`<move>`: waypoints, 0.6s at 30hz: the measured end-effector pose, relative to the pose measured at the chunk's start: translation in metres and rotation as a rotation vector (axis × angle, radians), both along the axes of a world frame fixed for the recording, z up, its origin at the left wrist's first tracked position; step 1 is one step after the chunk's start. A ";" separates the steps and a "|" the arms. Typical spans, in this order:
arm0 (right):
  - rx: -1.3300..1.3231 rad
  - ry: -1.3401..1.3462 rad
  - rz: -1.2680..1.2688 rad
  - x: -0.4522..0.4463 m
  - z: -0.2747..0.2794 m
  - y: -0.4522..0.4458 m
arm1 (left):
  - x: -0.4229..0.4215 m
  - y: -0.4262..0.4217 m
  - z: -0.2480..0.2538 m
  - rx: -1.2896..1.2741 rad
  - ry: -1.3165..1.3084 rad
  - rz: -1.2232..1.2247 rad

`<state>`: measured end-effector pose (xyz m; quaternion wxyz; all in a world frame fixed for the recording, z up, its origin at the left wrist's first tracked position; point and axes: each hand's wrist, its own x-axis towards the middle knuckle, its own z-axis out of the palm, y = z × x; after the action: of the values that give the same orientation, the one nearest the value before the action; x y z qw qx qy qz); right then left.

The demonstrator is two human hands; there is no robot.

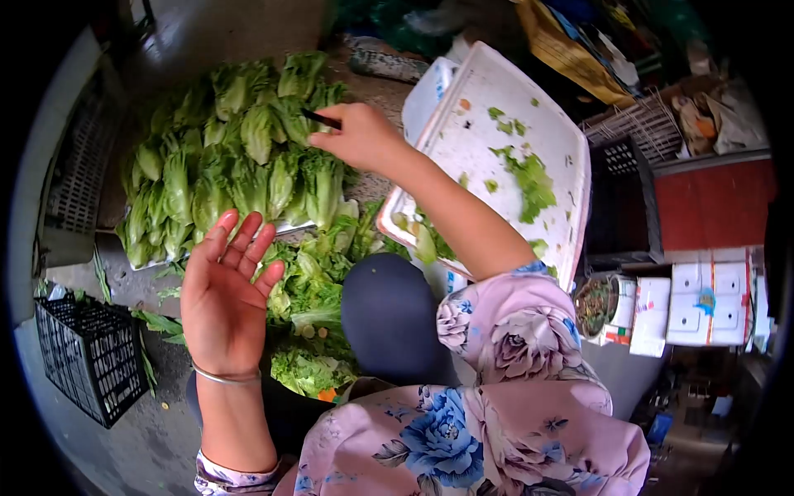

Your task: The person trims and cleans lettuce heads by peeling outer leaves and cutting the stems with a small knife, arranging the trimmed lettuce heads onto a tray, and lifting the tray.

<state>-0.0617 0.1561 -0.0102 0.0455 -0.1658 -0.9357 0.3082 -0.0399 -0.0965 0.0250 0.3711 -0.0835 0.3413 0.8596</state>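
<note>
My right hand [357, 136] is closed on a thin dark knife-like tool [321, 118], whose tip points left over the lettuce. Only a short part of the tool shows. Beneath and beyond it lies a broad stack of green lettuce heads [256, 132], packed side by side in rows. My left hand [227, 289], with a silver bangle at the wrist, is open, palm up, fingers slightly curled and holding nothing. It hovers in front of the stack. Loose lettuce leaves and trimmings [310, 364] are heaped between my left hand and my dark-clad knee [387, 310].
A white foam lid [488, 87] with leaf scraps rests at my right, under my right forearm. A black plastic crate [95, 355] stands at the lower left. Another dark crate [620, 194], white boxes [707, 302] and a wire basket [641, 128] line the right side.
</note>
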 end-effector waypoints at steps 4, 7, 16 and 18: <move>0.221 0.016 -0.477 0.165 0.028 0.084 | 0.009 0.019 -0.010 -0.026 -0.014 -0.064; 0.478 -0.186 -0.937 0.294 0.035 0.127 | 0.019 0.045 -0.019 -0.131 0.008 -0.127; -0.501 0.039 -1.166 0.446 -0.006 0.116 | 0.057 0.136 -0.091 -0.311 0.224 -0.457; -0.803 0.254 -1.061 0.439 0.027 0.128 | 0.058 0.143 -0.081 -0.221 0.318 -0.344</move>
<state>0.3777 0.2841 0.0172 0.2351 -0.5693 -0.5277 0.5850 0.0186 0.0465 -0.0556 0.4422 0.0719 0.4962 0.7437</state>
